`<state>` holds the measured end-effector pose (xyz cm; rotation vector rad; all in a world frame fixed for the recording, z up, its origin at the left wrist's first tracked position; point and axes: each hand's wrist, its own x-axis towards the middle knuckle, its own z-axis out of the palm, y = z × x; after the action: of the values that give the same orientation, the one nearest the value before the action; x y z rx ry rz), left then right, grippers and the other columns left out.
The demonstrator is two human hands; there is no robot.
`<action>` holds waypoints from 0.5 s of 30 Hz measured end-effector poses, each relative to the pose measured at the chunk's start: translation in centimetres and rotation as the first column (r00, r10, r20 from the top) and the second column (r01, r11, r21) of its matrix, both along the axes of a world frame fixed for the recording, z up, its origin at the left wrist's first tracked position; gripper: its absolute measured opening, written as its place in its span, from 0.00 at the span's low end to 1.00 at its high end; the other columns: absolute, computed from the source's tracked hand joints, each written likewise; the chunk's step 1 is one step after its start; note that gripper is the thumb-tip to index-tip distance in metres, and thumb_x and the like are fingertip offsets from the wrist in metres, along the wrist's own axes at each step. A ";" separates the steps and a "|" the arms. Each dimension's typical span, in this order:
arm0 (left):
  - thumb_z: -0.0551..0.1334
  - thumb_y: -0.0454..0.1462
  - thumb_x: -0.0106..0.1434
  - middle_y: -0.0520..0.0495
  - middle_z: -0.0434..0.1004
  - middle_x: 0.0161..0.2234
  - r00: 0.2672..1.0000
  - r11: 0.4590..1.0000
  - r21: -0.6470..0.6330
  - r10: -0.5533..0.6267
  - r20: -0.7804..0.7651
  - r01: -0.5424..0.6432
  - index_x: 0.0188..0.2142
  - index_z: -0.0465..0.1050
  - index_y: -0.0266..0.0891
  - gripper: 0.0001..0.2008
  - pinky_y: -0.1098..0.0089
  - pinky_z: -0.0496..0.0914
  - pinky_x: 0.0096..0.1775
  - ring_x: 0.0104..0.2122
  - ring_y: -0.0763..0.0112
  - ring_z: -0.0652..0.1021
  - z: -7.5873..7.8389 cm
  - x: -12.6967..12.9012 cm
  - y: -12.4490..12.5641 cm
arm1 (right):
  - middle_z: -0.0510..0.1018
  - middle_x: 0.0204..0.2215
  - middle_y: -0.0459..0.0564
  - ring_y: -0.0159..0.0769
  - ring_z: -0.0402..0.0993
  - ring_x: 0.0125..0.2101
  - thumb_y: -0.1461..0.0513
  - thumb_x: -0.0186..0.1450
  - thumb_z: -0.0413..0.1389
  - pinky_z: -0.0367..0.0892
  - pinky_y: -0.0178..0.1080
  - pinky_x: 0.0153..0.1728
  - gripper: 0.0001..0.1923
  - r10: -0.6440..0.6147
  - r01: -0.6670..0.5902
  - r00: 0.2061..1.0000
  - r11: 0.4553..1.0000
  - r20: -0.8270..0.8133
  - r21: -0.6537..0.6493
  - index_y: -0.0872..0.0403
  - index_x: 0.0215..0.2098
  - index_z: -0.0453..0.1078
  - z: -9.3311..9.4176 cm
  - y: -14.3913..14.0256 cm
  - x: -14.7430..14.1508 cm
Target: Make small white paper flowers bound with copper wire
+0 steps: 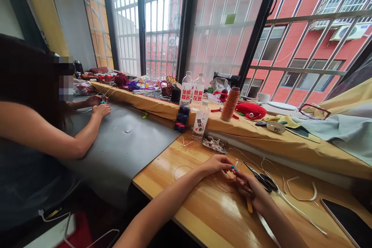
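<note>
Wooden table [162, 174]: 1 pair scissors [259, 176], 1 phone [348, 221], white cords [314, 193], thin brown thread [223, 192], 1 filled tray [215, 149].

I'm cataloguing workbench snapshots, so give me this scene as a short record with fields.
Hands: left hand and right hand, fingers close together
Between fingers: too small to tell
Beside right hand: black scissors
Wooden table: tray of small pieces, phone
Cloth-covered ledge: orange-brown cone, red pouch
Left side: co-worker at a grey mat
</note>
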<state>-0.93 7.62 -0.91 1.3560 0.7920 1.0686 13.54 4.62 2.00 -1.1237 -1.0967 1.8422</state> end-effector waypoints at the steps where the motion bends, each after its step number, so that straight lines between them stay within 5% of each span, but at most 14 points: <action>1: 0.65 0.44 0.42 0.51 0.70 0.25 1.000 1.000 -0.002 0.001 -0.007 -0.001 0.28 0.70 0.32 0.17 0.72 0.63 0.33 0.27 0.76 0.69 -0.1 0.0 0.1 | 0.57 0.08 0.37 0.15 0.41 0.06 0.64 0.52 0.52 0.40 0.22 0.05 0.04 0.011 -0.011 1.000 1.000 0.005 0.005 0.57 0.22 0.61 -0.1 0.1 0.0; 15: 0.63 0.49 0.42 0.55 0.66 0.19 0.994 0.998 0.003 0.067 -0.091 -0.067 0.25 0.65 0.32 0.21 0.75 0.60 0.27 0.21 0.80 0.67 0.3 0.3 -0.4 | 0.57 0.08 0.36 0.15 0.41 0.06 0.62 0.52 0.52 0.39 0.22 0.06 0.05 0.060 -0.063 0.992 0.998 0.107 0.026 0.58 0.25 0.64 -0.1 0.0 -0.4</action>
<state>-0.66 7.24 -0.65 1.3944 0.9106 1.0651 13.19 4.61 1.94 -1.1945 -1.2276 1.8256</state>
